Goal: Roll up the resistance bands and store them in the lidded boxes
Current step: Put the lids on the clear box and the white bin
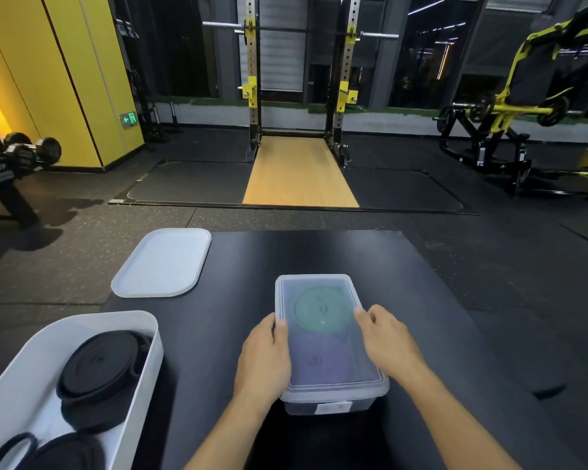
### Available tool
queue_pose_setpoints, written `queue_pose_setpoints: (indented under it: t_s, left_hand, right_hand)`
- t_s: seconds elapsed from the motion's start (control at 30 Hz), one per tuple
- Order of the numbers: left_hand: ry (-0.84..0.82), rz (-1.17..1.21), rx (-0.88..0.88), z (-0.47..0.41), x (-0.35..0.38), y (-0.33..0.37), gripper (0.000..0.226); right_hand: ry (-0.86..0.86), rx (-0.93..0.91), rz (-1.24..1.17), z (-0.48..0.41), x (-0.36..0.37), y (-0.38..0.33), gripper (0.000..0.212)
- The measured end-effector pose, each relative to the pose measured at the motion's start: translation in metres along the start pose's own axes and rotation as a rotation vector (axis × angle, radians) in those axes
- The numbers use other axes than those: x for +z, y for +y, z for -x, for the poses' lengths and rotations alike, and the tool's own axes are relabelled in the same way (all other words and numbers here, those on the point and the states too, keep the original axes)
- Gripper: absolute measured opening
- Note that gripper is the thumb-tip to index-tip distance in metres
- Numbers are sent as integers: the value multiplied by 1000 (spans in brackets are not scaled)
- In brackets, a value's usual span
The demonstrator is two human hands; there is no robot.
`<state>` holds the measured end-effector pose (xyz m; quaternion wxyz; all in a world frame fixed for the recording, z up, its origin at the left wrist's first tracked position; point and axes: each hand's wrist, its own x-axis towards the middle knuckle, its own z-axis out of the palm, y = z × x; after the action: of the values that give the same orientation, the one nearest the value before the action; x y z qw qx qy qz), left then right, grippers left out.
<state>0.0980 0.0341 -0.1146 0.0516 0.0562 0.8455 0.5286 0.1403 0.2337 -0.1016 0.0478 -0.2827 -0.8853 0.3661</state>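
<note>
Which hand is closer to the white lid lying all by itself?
Left. The left hand grips the left edge of the clear box, the side toward the white lid; the right hand grips its right edge, farther away.

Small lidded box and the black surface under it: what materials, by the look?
Small box: translucent frosted plastic, probably; green band and purple band show blurred through its lid. Black surface: matte, likely rubber or foam; no glare.

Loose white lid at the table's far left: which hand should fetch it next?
Left, probably. The left hand holds the closed clear box on the side nearer the white lid; the right hand would have to cross that box.
</note>
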Motion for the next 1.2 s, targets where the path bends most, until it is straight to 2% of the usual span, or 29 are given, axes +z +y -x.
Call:
queue_pose_setpoints:
  t_s: [0.17,0.4,0.7,0.77,0.83,0.87,0.93,1.03,1.2]
  left_hand:
    - [-11,31,6,-10,24,3,36]
    - [-70,30,17,-24,73,30,35]
    - [-183,17,13,-32,68,38,37]
    - [-211,-7,37,-32,60,37,33]
    - [-232,-4,35,-32,45,35,27]
    - [-226,-10,36,-33,35,33,34]
    - [-196,-62,77,-34,6,29,41]
    - [-123,-160,149,-33,-53,22,31]
    - [74,-269,181,-17,-171,-14,15]
  right_hand:
    - [37,-15,60,-17,-14,13,44]
    - [171,15,236,-45,-50,39,45]
    - [184,43,268,-48,-54,36,39]
    - [276,-25,376,-39,-54,25,27]
    - [355,-192,419,-28,-49,2,19]
    - [361,-269,402,-22,-42,-15,18]
    - [286,-365,294,-8,-24,-50,13]
    - [58,-417,97,15,19,-97,19]
    - [-320,-427,-32,64,112,-149,24]
